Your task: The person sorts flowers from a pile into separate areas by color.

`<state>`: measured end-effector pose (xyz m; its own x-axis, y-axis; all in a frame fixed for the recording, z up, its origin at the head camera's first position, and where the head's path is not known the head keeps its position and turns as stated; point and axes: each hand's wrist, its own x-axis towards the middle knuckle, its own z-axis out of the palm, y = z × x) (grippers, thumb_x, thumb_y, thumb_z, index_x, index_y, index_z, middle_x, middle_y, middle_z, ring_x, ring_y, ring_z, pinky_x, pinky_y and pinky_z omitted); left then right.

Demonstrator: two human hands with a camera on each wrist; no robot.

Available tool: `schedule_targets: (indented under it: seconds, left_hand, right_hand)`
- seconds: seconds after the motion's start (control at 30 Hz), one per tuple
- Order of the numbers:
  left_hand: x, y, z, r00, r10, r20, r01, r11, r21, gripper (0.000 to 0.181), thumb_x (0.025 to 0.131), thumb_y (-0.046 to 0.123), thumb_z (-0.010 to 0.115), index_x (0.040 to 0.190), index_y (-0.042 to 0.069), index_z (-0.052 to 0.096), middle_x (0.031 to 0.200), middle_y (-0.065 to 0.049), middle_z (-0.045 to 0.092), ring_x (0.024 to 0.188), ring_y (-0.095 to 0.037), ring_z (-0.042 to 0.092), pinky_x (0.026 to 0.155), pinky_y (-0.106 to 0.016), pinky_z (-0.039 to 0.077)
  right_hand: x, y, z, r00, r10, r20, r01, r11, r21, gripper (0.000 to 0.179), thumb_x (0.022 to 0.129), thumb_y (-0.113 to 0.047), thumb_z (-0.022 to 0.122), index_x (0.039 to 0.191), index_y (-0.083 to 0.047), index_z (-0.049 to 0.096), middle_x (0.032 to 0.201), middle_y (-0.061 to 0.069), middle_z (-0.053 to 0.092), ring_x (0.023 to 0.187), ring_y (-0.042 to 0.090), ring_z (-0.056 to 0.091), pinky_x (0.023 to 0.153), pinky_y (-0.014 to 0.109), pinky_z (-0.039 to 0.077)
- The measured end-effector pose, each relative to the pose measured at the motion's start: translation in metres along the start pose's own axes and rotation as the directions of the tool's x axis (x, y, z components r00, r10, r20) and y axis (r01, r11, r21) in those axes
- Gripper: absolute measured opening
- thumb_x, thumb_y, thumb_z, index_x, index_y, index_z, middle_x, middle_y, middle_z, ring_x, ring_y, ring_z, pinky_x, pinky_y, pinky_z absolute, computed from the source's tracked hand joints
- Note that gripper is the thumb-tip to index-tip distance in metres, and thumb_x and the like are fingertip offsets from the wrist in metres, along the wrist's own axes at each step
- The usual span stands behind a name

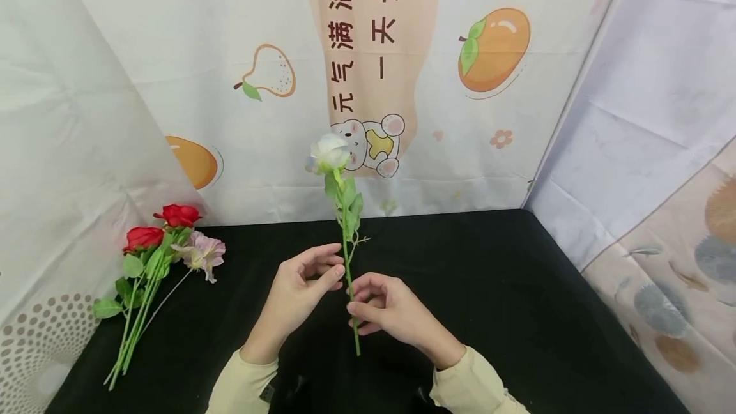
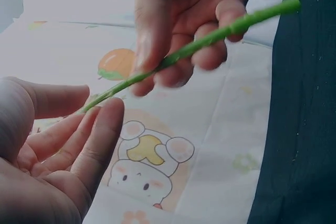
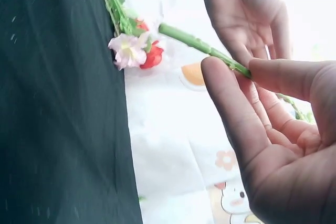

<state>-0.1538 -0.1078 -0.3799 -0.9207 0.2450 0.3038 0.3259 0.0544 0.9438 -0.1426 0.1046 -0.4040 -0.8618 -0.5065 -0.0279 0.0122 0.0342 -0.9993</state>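
Observation:
A white rose (image 1: 331,152) stands nearly upright above the table in the head view, its bloom at the top and green leaves (image 1: 352,203) below it. My left hand (image 1: 299,289) pinches the green stem between thumb and fingertips, a little below the leaves. Lower down, my right hand (image 1: 391,312) holds the same stem between thumb and fingers. The cut end of the stem (image 2: 278,10) sticks out past the right fingers in the left wrist view. In the right wrist view, the stem (image 3: 191,40) passes between the right thumb and forefinger.
Two red roses (image 1: 144,239) and a pale pink flower (image 1: 202,253) lie with their stems together at the table's left side. A black cloth (image 1: 489,299) covers the table. White printed curtains (image 1: 276,11) hang behind and at both sides.

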Motion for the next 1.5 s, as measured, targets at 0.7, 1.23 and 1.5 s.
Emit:
schedule_targets:
  seconds: [0.7, 1.23, 1.5]
  left_hand:
    - [-0.036, -0.035, -0.130, 0.985, -0.155, -0.072, 0.168, 0.804, 0.571, 0.024, 0.097, 0.022, 0.072, 0.115, 0.008, 0.069, 0.102, -0.005, 0.070, 0.084, -0.016, 0.068, 0.067, -0.028, 0.056]
    - [-0.058, -0.071, -0.247, 0.938, -0.294, -0.181, 0.313, 0.502, 0.806, 0.038, 0.091, 0.020, 0.076, 0.117, -0.005, 0.065, 0.110, -0.028, 0.065, 0.092, -0.039, 0.065, 0.076, -0.056, 0.053]
    - [-0.059, -0.087, -0.281, 0.909, -0.346, -0.233, 0.376, 0.439, 0.816, 0.041, 0.086, 0.012, 0.079, 0.116, -0.010, 0.062, 0.111, -0.035, 0.061, 0.095, -0.048, 0.059, 0.075, -0.059, 0.050]
  right_hand:
    - [-0.073, 0.021, -0.162, 0.978, 0.123, -0.169, -0.150, 0.976, -0.155, 0.031, 0.099, -0.012, 0.067, 0.122, 0.006, 0.055, 0.102, 0.014, 0.066, 0.090, 0.031, 0.071, 0.073, 0.047, 0.061]
    - [-0.107, 0.055, -0.247, 0.909, 0.261, -0.326, -0.343, 0.911, -0.228, 0.039, 0.099, -0.011, 0.066, 0.125, 0.014, 0.048, 0.101, 0.014, 0.068, 0.083, 0.027, 0.070, 0.071, 0.045, 0.062]
    - [-0.113, 0.069, -0.265, 0.874, 0.315, -0.369, -0.413, 0.882, -0.225, 0.035, 0.099, -0.007, 0.062, 0.123, 0.014, 0.047, 0.096, 0.010, 0.067, 0.080, 0.026, 0.069, 0.068, 0.044, 0.062]
